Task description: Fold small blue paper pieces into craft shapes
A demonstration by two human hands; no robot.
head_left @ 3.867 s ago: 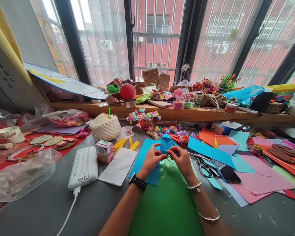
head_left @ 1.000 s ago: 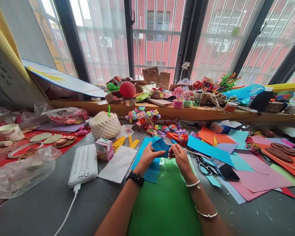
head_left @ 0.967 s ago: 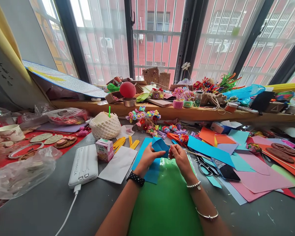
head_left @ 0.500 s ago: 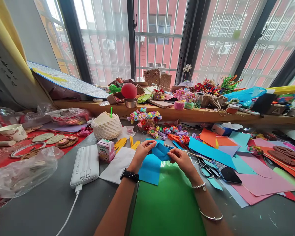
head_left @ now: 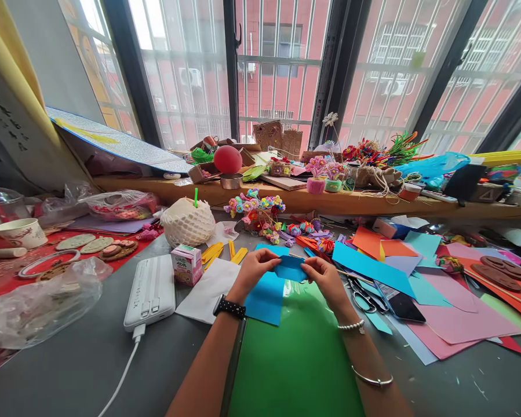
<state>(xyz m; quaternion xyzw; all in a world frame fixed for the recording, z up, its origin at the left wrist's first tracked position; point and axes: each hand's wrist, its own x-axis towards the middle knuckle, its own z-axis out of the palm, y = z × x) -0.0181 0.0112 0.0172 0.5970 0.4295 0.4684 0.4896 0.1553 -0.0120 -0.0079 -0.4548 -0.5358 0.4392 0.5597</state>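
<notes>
A small piece of folded blue paper (head_left: 290,269) is held up between my two hands. My left hand (head_left: 257,271) pinches its left end between thumb and fingers. At the opposite end, my right hand (head_left: 323,278) grips it the same way. Beneath the hands, a flat blue sheet (head_left: 266,298) lies partly over the top left of a shiny green folder (head_left: 292,359). A white sheet (head_left: 208,289) rests left of the blue one. To the right of my right hand are scissors (head_left: 361,296).
A white power bank (head_left: 150,289) with a cable and a small drink carton (head_left: 187,264) stand at left, before a netted coconut (head_left: 188,223). Coloured papers (head_left: 460,307) and a phone (head_left: 403,307) lie at right. Yarn flowers (head_left: 255,211) stand near the wooden sill (head_left: 177,192).
The folded blue paper has turned from a tilted, partly opened shape to a flatter, level strip facing me. Both hands keep hold of its ends and have barely shifted.
</notes>
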